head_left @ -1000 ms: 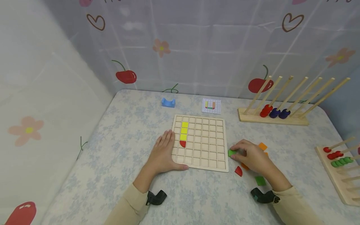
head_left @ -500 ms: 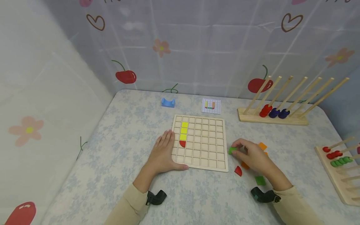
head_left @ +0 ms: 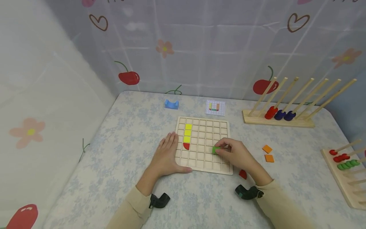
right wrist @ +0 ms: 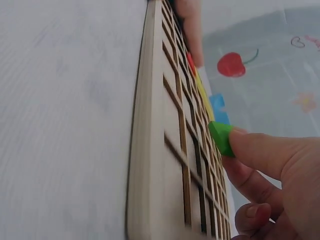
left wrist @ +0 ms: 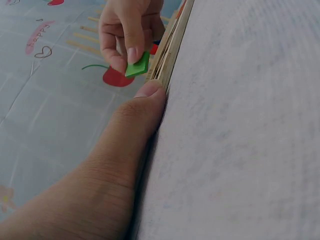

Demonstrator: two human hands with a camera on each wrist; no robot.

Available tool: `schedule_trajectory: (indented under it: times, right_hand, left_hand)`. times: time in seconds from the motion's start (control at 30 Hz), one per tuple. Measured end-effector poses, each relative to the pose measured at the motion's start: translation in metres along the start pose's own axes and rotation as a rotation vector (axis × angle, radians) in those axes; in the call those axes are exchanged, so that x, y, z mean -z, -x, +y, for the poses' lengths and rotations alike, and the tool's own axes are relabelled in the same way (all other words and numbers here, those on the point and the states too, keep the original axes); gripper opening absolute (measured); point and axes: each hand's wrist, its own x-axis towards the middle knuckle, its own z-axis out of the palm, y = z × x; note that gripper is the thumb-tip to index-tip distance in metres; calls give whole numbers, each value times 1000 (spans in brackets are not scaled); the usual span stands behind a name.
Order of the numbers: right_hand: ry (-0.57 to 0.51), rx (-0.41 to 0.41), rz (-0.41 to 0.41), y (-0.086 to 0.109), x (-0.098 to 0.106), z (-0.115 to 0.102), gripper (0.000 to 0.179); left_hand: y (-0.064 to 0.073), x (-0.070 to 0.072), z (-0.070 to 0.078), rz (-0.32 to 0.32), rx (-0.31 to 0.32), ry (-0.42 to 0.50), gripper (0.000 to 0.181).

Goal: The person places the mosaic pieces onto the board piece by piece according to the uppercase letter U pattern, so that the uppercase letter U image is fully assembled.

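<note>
A wooden grid board (head_left: 200,159) lies on the table in the head view. One of its left columns holds several yellow square tiles (head_left: 187,133), with a red quarter-round tile (head_left: 186,146) just below them. My left hand (head_left: 164,157) rests flat along the board's left side, fingers straight and thumb at the near edge. Between thumb and fingertips my right hand (head_left: 235,152) pinches a green square tile (head_left: 215,150) over the right part of the board. In the right wrist view the green tile (right wrist: 221,138) is held tilted, close over the grid.
Two orange tiles (head_left: 268,154) and a red quarter-round tile (head_left: 243,174) lie right of the board. Behind it are a printed pattern card (head_left: 215,108) and a blue curved block (head_left: 171,104). A wooden peg rack (head_left: 278,121) and a bead frame (head_left: 340,178) stand to the right.
My right hand has lifted the green tile from beside the board and carried it left over the grid. My left hand has stayed in place.
</note>
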Motion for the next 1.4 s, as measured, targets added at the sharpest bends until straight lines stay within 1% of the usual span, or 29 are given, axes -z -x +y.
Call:
schedule_trajectory:
  times: [0.2,0.33,0.43,0.6,0.8,1.03,1.23,1.4]
  right_hand:
    - [-25,29,-3,-16,-19,-16,8]
    - [-43,15,-3,-25,-31,-23,8]
    - [-39,2,-3,-31,-39,-27,9]
    - [-17,3,10,-37,-49,-32,9]
    - [26,25,37,-40,-54,-34,11]
    - [89,53,55,-41,-56,-35,13]
    - [127,62,38,-42,-58,-35,14]
    - [153,62,32,-42,-59,-36,13]
  left_hand:
    - [-1,0,0,12,-8,-11,147]
    - [-1,0,1,22,-15,-4,147]
    - [0,0,2,16,-12,-6,147]
    - [-1,-1,1,-3,-5,-16,147]
    - [-2,-2,1,-2,-8,-29,147]
    - [-2,-1,1,-11,-8,-40,147]
    - [-1,0,0,-17,3,-31,147]
    - [0,0,1,-13,0,-25,147]
